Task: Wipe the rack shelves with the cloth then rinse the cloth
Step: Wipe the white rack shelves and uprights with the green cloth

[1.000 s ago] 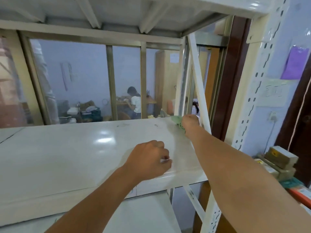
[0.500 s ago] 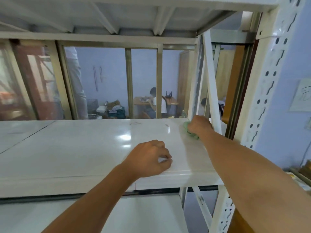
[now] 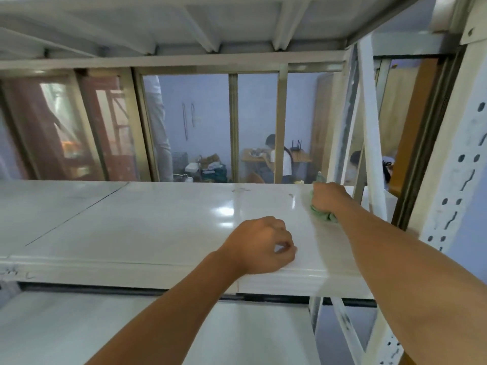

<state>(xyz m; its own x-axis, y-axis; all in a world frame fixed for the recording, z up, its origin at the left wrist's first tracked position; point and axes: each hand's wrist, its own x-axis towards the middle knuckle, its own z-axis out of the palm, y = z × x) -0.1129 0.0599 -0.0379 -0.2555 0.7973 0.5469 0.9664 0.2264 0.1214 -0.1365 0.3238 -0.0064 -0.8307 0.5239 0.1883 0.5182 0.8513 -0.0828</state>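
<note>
A glossy white rack shelf [image 3: 158, 225] spans the view at chest height. My right hand [image 3: 328, 197] grips a bunched green cloth [image 3: 322, 215] and presses it on the shelf near the far right corner. Most of the cloth is hidden under the hand. My left hand [image 3: 262, 246] rests on the shelf's front edge with its fingers curled and nothing in it.
A white perforated upright [image 3: 453, 180] and a slanted brace [image 3: 371, 143] stand at the right end of the rack. Another shelf [image 3: 210, 11] is overhead and a lower shelf [image 3: 131, 325] sits beneath. Behind is a glass partition [image 3: 205, 122] with a person seated beyond.
My right hand has drawn the cloth from the far right corner a little toward me along the shelf. The view has risen. My left hand stays on the front edge.
</note>
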